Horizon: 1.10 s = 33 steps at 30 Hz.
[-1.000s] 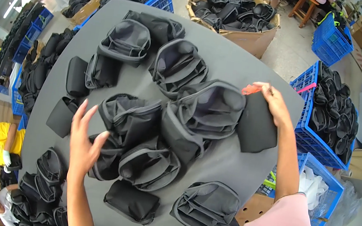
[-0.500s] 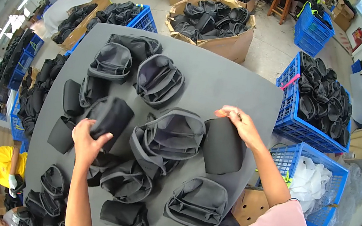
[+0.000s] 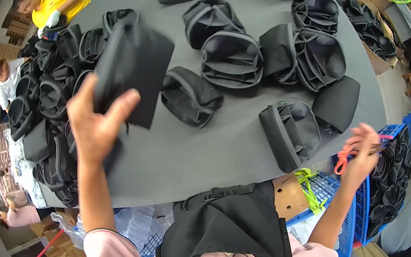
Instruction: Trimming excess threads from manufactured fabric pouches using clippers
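My left hand (image 3: 96, 124) grips a black fabric pouch (image 3: 141, 72) above the left part of the grey table, thumb on the near side; motion smears the pouch. Beyond the table's right edge, my right hand (image 3: 363, 159) is raised and holds small scissors (image 3: 341, 162) with orange-red handles, some fingers loosely spread. Nearest to it on the table lie a closed black pouch (image 3: 336, 103) and an open-topped pouch (image 3: 293, 134) with inner dividers. More open pouches, such as one at mid-table (image 3: 232, 60), stand farther back. A crumpled pouch (image 3: 191, 97) lies right of my left hand.
A heap of black pouches (image 3: 51, 99) covers the table's left end. Blue crates (image 3: 362, 207) stand at the right edge, one filled with pouches. A cardboard box (image 3: 364, 24) of pouches is at the far right. A person in yellow (image 3: 59, 0) works across the table at left.
The view has swung left and toward my body. My left hand has carried its pouch toward the heap at left. My right hand has left the closed pouch at the table's right side.
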{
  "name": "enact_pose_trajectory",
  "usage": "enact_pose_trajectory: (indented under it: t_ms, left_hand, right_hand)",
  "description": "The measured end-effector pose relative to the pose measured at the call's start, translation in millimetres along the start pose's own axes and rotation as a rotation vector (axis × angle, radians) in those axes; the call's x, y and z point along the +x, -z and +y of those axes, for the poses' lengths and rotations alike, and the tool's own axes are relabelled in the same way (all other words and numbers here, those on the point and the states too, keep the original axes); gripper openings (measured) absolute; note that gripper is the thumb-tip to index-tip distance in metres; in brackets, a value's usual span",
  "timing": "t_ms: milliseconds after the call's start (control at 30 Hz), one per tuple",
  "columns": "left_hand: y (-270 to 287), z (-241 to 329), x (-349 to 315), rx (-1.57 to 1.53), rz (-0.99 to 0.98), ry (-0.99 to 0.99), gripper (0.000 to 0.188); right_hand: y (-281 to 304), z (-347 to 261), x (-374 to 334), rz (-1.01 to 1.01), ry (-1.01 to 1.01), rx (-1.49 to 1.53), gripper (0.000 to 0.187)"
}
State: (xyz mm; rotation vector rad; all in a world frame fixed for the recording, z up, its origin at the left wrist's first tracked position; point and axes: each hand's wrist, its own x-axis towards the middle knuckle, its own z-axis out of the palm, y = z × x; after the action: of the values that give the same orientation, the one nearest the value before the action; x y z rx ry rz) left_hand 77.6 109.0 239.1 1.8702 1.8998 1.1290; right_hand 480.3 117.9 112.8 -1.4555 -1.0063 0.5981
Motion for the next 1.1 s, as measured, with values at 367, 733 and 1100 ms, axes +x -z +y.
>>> enact_pose_trajectory:
  t_ms: [367,733,1100]
  left_hand:
    - [-22,-100,-237,0.410,-0.146,-0.142,0.034]
    - [-22,-165,-208,0.214,-0.179,0.086,0.031]
    - [8,-170,-182,0.051,-0.498,0.465,0.050]
  right_hand:
    - [-12,32,-160,-0.246,-0.127,-0.247,0.021]
    - [-79,58,-171,-0.070,-0.169,0.013,0.036]
    - [-160,82,-349,-1.734,-0.670,0.286,0.042]
